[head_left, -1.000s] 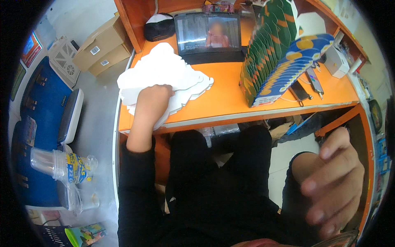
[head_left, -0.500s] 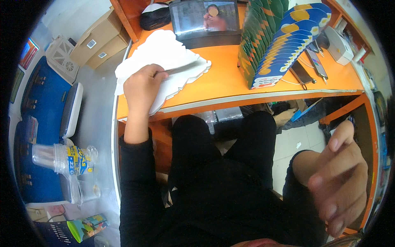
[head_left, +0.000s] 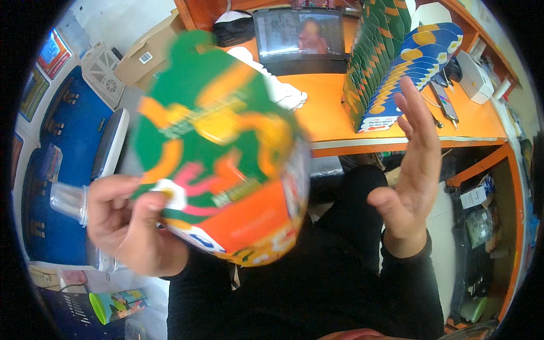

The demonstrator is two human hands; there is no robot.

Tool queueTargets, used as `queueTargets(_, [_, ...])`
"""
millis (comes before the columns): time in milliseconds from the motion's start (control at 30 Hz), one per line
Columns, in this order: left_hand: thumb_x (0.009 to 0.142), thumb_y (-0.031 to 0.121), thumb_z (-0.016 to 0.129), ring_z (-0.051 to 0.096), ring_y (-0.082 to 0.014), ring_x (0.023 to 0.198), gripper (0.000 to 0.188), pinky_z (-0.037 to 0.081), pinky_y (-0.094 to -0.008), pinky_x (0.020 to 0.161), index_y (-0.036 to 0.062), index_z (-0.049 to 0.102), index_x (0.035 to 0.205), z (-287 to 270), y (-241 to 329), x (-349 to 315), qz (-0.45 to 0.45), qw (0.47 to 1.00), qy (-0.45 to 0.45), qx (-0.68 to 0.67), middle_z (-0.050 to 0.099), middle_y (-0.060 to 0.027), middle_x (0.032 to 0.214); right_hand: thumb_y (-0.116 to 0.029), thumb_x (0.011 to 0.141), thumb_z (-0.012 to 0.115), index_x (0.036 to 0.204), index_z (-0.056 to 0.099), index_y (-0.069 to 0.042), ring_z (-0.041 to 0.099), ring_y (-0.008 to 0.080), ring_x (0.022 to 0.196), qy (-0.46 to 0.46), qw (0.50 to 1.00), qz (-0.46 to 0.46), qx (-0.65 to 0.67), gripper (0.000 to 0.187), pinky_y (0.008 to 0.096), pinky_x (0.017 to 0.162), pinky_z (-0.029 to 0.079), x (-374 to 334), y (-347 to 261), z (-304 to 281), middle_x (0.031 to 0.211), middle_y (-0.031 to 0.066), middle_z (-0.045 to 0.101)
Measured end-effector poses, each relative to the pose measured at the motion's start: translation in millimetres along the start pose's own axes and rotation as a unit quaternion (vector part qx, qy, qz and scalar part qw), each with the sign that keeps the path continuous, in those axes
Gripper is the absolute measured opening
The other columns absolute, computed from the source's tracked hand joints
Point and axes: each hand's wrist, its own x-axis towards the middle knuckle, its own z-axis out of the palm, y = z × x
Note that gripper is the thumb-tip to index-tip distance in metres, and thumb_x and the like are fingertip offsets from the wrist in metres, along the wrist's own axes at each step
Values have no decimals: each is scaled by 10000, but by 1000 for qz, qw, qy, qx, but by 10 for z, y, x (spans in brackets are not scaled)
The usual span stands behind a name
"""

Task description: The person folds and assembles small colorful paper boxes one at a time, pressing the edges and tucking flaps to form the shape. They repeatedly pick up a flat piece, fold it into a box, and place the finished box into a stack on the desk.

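Pinched at its lower left edge between thumb and fingers of my left hand (head_left: 133, 229), a printed cardboard cutout (head_left: 218, 133) is held up above my lap. It has a wavy outline, green with orange and yellow shapes, and is smeared by motion. To its right my right hand (head_left: 411, 175) is raised, fingers stretched and palm toward the card, touching nothing. Partly hidden behind the card, a pile of white-backed cutouts (head_left: 292, 97) lies on the orange desk (head_left: 326, 113). At the desk's right stands a nested stack of folded cutouts (head_left: 377, 71), green on one side and blue on the other.
A tablet-like screen (head_left: 300, 37) stands at the back of the desk, beside a black-and-white cap (head_left: 233, 28). A phone (head_left: 445, 105) and a white device (head_left: 474, 76) are right of the stack. On the left are a clear plastic cup (head_left: 68, 201) and a cardboard box (head_left: 150, 54).
My left hand has come off the white pile toward me, now holding a cutout with its printed face showing. My right hand has moved up and inward, its fingers straightening.
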Motion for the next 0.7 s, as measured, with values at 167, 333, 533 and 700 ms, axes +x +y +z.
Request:
queueTargets(167, [732,-19,804,684,-146,768,257,529,-247,713,-29,629,920,335,-158,-218,-152,982,-100,-53,704,-121,856,-263,730,842,1205,618,-12,616,203,1022,-179,961,151,146,582,348,909,454,-89,23,52,1119,124,668])
queueTargets(333, [796,15,781,680,-137,858,284,530,-261,770,-44,653,1042,262,-615,-160,-280,866,-414,-5,722,-90,909,-47,834,742,956,681,15,616,62,796,-71,930,293,209,149,244,708,498,-371,264,-133,886,38,703])
queueTargets(533, [886,19,673,641,-111,986,320,513,-272,861,-40,621,1196,536,-896,-523,-411,762,-478,-144,695,-92,1105,-142,737,799,1256,584,-38,550,340,1191,-8,967,103,-233,572,404,1001,408,-612,450,-38,1261,143,625])
queueTargets(700, [913,22,642,641,-130,1030,355,512,-285,893,-31,579,1258,747,-936,-854,-476,701,-466,-255,678,-97,1148,-439,767,743,1463,426,-76,352,374,1412,-207,963,100,-141,846,521,1115,250,-878,264,187,1524,158,392])
